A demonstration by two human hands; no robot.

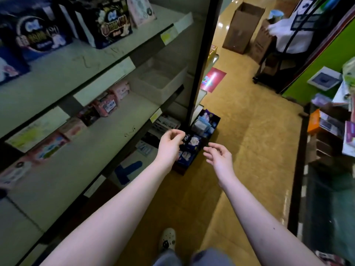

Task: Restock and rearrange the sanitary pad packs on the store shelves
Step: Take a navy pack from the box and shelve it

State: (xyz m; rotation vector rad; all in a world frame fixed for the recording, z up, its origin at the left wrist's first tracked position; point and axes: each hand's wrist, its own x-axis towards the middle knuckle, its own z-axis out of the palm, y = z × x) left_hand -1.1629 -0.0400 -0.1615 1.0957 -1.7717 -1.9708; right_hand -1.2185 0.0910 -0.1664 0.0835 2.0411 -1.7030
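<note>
1. Shelves (123,116): dark packs (113,22) stood on the top tier, pink packs (109,104) sat at the back of the middle tier.
2. Left hand (170,144): grip released, fingers loosely curled, nothing held.
3. Floor box (203,123) of pad packs sat at the shelf end, under both hands.
4. Right hand (219,155): grip released, empty.
5. Step was probably fetching stock. Next: reach down and grasp a pack.

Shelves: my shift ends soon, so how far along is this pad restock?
Done: dark packs stand on the top shelf, and pink packs line the back of the middle shelf. In hand: nothing yet; the left hand and right hand reach, empty, toward the floor box. Left: it holds several spare packs, and the middle shelf's front is mostly bare.
</note>
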